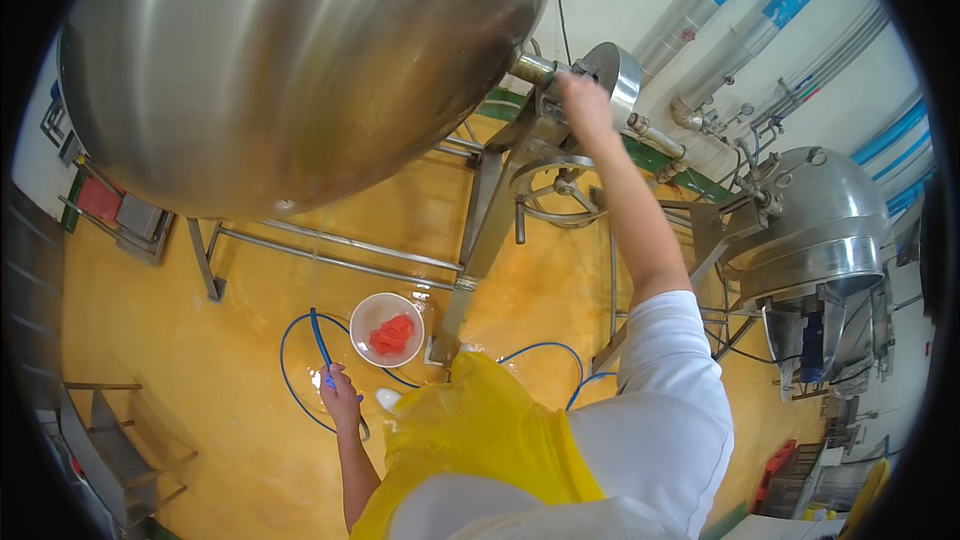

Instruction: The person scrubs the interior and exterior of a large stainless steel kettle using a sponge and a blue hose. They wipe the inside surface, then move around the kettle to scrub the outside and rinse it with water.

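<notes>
My left hand is closed around a blue hose, low at the left of my body. The hose's front end points away from me, and a thin, faint streak, perhaps water, runs on from it. My right hand reaches far forward to a metal pivot pipe beside a big round steel kettle. Its fingers are bent and slightly blurred against the pipe joint; a small dark green patch shows at them, too small to name. Below that hand is a steel handwheel.
A white bucket with a red cloth stands on the wet yellow floor near my feet. A steel frame carries the kettle. Another steel kettle is at the right. Blue hose loops cross the floor; a metal chair-like stand is at the left.
</notes>
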`<state>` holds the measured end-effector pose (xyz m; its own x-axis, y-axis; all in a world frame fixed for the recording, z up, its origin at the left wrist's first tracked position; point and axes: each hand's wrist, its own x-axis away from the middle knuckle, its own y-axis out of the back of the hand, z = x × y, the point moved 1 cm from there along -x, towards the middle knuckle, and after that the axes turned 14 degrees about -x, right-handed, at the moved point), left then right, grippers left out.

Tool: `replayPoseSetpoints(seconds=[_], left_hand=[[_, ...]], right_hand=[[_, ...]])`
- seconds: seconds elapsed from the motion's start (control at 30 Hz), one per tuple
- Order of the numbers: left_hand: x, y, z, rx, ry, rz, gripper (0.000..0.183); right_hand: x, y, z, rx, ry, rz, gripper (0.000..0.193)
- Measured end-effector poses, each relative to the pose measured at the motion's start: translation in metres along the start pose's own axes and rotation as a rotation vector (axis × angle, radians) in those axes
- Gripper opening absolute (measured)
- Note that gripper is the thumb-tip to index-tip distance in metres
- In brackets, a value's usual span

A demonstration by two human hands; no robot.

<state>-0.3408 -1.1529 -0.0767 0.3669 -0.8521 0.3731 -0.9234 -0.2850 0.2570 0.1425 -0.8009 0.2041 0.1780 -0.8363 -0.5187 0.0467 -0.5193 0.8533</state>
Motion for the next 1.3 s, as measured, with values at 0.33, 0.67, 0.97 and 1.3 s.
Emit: replayPoseSetpoints(seconds=[0.33, 0.67, 0.97, 1.3], left_hand=[[-0.004, 0.012, 0.008, -0.096, -0.082, 0.004, 0.025], [-0.005, 0.010, 0.026, -0.008, -0.082, 0.008, 0.024], [0.006, 0.002, 0.019, -0.050, -0.069, 0.040, 0.026], [0.017, -0.007, 0.009, -0.042, -0.061, 0.062, 0.027]], right_hand=[[0.046, -0.055, 0.022, -0.153, -0.217, 0.028, 0.016], [0.045, -0.056, 0.020, -0.070, -0.206, 0.127, 0.033], [0.060, -0.059, 0.011, -0.113, -0.243, 0.134, 0.072], [0.058, -0.064, 0.005, -0.111, -0.250, 0.184, 0.073]])
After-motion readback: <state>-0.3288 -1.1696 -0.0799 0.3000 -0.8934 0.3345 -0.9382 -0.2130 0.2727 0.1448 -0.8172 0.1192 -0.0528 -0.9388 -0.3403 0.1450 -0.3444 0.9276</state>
